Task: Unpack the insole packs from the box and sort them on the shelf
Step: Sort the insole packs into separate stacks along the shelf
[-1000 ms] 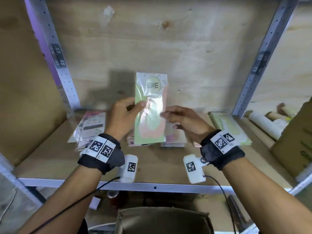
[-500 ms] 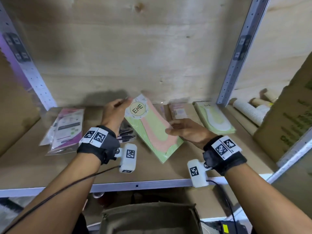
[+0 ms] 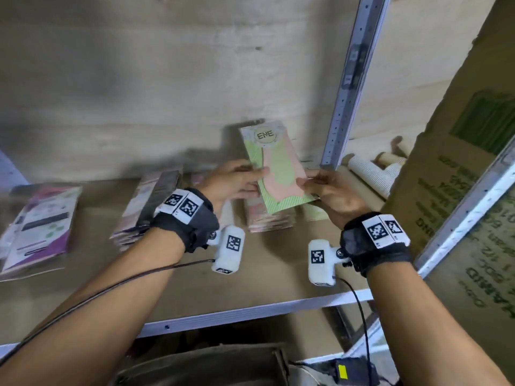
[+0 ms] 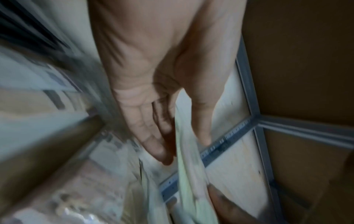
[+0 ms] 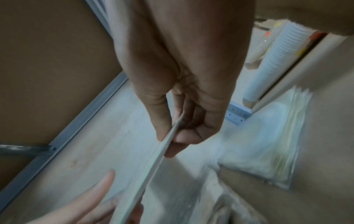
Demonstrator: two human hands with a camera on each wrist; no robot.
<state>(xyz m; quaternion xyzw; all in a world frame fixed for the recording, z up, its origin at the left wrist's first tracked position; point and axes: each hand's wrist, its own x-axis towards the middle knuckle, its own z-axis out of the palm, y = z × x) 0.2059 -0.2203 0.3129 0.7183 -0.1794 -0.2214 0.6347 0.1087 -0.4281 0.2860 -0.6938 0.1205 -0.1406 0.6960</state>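
Note:
A green and pink insole pack [image 3: 278,174] with a round "ENE" label is held up between both hands, tilted, over the shelf. My left hand [image 3: 256,179] pinches its left edge, thumb on the front and fingers behind [image 4: 153,145]. My right hand [image 3: 309,182] pinches its lower right edge between thumb and curled fingers [image 5: 187,136]. The pack shows edge-on in the wrist views [image 4: 191,181] [image 5: 145,174]. It hovers above a stack of pinkish packs [image 3: 267,222] on the shelf board [image 3: 250,280]. A pale green pack [image 3: 316,214] lies just right of that stack.
Another stack of packs [image 3: 145,207] lies left of centre, with purple packs [image 3: 39,227] at far left. A metal upright [image 3: 348,79] stands behind the right hand. Beyond it lie paper cup rolls [image 3: 370,174] and a large cardboard box [image 3: 459,190]. An open box [image 3: 200,366] sits below the shelf.
Both hands carried the ENE pack rightwards and back, from lying tilted over the shelf's middle to standing more upright above the pinkish stack. The head view swung right.

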